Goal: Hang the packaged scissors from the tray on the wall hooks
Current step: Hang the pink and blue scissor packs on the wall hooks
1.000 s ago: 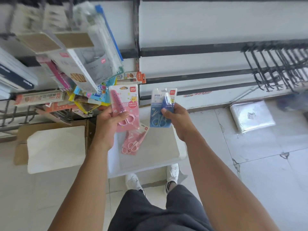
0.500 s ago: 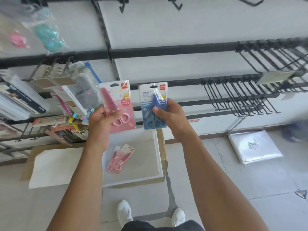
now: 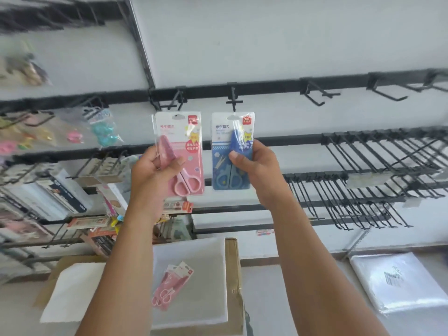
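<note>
My left hand (image 3: pixel 155 170) grips a pink packaged scissors (image 3: pixel 181 151), held upright just below a black wall hook (image 3: pixel 175 101). A blue packaged scissors (image 3: pixel 231 151) is gripped by my right hand (image 3: pixel 254 166), its top hole right under another wall hook (image 3: pixel 234 100). Neither pack is on a hook. Down on the white tray (image 3: pixel 208 275) lie two more pink packaged scissors (image 3: pixel 171 284), overlapping.
Empty black hooks (image 3: pixel 363 166) fill the rails to the right. Hanging goods and stacked booklets (image 3: pixel 48 190) crowd the left. The tray rests on a cardboard box (image 3: pixel 234 282); a white sheet (image 3: pixel 72 289) lies to its left and a plastic-wrapped pack (image 3: pixel 397 282) on the floor at right.
Both hands have risen with their packs from over the tray up to the hook rail. The view has tilted upward.
</note>
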Demonstrator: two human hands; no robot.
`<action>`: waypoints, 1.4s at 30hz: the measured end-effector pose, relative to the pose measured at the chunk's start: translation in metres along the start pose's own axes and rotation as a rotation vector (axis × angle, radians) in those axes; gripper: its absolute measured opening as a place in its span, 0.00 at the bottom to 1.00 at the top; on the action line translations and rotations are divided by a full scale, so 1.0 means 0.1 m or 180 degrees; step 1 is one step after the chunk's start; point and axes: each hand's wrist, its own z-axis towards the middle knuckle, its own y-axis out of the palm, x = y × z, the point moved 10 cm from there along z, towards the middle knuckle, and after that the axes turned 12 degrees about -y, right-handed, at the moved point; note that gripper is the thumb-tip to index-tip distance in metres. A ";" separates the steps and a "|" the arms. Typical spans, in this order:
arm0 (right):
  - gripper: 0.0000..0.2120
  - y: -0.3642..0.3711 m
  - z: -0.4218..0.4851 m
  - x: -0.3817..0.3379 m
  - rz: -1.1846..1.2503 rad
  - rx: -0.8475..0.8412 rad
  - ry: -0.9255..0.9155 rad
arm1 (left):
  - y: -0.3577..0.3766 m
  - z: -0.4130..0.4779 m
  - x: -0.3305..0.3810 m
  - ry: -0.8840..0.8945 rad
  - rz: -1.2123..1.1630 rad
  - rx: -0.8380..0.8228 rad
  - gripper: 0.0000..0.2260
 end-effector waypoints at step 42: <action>0.11 0.35 1.37 -1.34 -0.0062 0.0495 -0.1211 | 0.05 1.03 1.92 0.1431 -0.0583 0.0039 0.33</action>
